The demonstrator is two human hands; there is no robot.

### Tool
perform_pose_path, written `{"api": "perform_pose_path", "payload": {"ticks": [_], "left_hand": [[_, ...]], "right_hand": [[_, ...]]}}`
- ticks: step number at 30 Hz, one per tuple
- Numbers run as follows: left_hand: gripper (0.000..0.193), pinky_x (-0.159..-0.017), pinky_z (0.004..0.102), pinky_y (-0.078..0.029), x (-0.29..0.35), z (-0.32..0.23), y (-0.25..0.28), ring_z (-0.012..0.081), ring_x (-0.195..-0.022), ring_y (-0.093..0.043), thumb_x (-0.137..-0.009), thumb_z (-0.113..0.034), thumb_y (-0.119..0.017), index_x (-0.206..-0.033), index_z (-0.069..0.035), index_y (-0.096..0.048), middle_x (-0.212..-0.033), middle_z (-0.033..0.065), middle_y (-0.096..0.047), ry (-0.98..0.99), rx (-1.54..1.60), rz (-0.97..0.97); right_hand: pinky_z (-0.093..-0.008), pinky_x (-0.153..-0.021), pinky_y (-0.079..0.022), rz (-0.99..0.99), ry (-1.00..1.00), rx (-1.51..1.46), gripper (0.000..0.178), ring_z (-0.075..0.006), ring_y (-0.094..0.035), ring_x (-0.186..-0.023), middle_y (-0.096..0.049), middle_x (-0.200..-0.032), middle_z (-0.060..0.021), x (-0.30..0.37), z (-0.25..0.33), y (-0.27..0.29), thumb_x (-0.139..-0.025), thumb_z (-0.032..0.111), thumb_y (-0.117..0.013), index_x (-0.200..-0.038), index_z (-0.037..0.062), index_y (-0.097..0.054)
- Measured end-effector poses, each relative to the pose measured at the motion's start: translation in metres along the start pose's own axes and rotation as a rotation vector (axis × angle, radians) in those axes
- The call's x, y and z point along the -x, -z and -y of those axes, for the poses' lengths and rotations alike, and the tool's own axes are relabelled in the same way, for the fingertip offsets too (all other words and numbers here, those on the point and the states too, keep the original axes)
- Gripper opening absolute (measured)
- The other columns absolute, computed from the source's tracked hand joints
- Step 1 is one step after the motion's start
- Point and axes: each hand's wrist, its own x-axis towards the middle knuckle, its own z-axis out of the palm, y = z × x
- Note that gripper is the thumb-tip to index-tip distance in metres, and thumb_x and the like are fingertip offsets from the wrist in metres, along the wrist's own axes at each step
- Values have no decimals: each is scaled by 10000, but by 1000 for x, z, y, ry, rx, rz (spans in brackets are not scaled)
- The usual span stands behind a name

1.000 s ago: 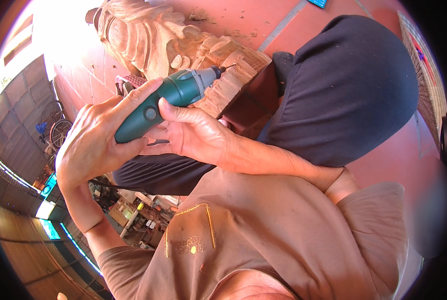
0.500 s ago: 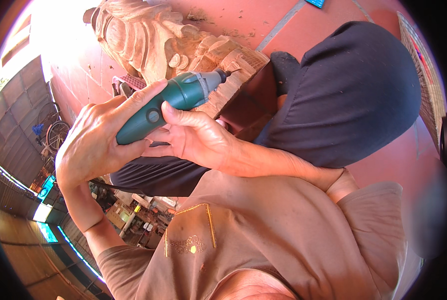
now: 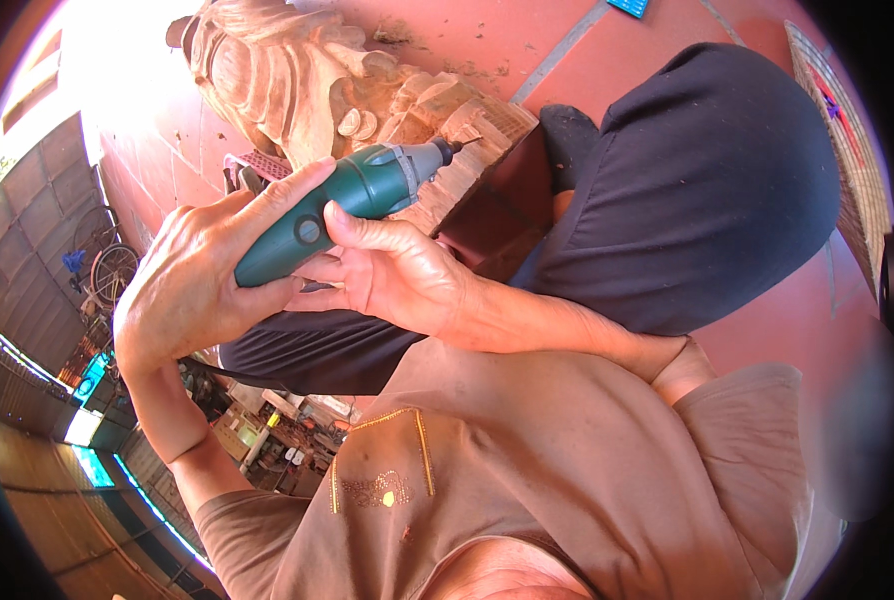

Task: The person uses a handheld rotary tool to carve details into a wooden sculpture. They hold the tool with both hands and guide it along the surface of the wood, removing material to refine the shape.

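A green rotary tool (image 3: pixel 367 188) with a grey nose and a thin bit is held between my hands, pointing up and to the right. My left hand (image 3: pixel 195 268) wraps around its rear end, with the index finger lying along the body. From the other side my right hand (image 3: pixel 399 282) grips it, thumb pressed on the casing near a round button; some of its fingers are hidden beneath. The bit lies over the stepped base of a carved wooden sculpture (image 3: pixel 277 85); whether it touches the wood I cannot tell.
My dark-trousered knee (image 3: pixel 707 200) rises to the right of the sculpture. Wood dust is scattered on the red tile floor (image 3: pixel 477 30) behind it. A blue item (image 3: pixel 629 6) lies at the far edge. At the left stand a bicycle (image 3: pixel 115 270) and a cluttered pile of goods (image 3: pixel 287 440).
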Motion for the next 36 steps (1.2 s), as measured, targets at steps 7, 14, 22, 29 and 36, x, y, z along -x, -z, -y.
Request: {"api": "perform_pose_path", "payload": {"ticks": [7,14,22,29,36], "left_hand": [[875,-748,474,-547,2,1,-1,397,-837,-682,-704,-91,-739,-1536,-163,-479,-930,153,-706,5,-5,-15],[880,-758,482,-547,4,-2,-3,411,-835,-678,-709,-95,-749,-1542,-163,-473,-950,177,-713,18,-13,-33],[881,-769,477,-547,7,-4,-5,410,-853,-683,-704,-97,-754,-1537,-171,-478,-976,172,-719,34,-8,-50],[852,-743,473,-545,5,-4,-7,398,-825,-683,-709,-87,-720,-1526,-169,-492,-916,157,-703,14,-6,-47],[854,-726,474,-545,3,-4,-7,397,-810,-686,-705,-97,-718,-1526,-166,-494,-909,160,-700,7,1,-33]], "right_hand": [[-608,-1115,-439,25,-11,10,390,-324,-573,-1323,-628,-1385,-133,-4,-2,9,-1023,312,-658,-1349,114,-581],[-591,-1092,-462,26,-35,36,380,-318,-602,-1286,-640,-1365,-128,-6,0,11,-1011,327,-674,-1318,114,-601],[-571,-1074,-477,13,-36,22,364,-317,-618,-1261,-651,-1342,-117,-5,0,9,-993,323,-701,-1282,119,-620],[-576,-1080,-474,1,-17,10,347,-317,-604,-1284,-643,-1353,-121,1,-2,8,-1000,312,-693,-1282,121,-622],[-572,-1080,-478,-9,12,23,369,-314,-597,-1295,-639,-1361,-125,4,-3,5,-1005,320,-685,-1306,121,-607]]}}
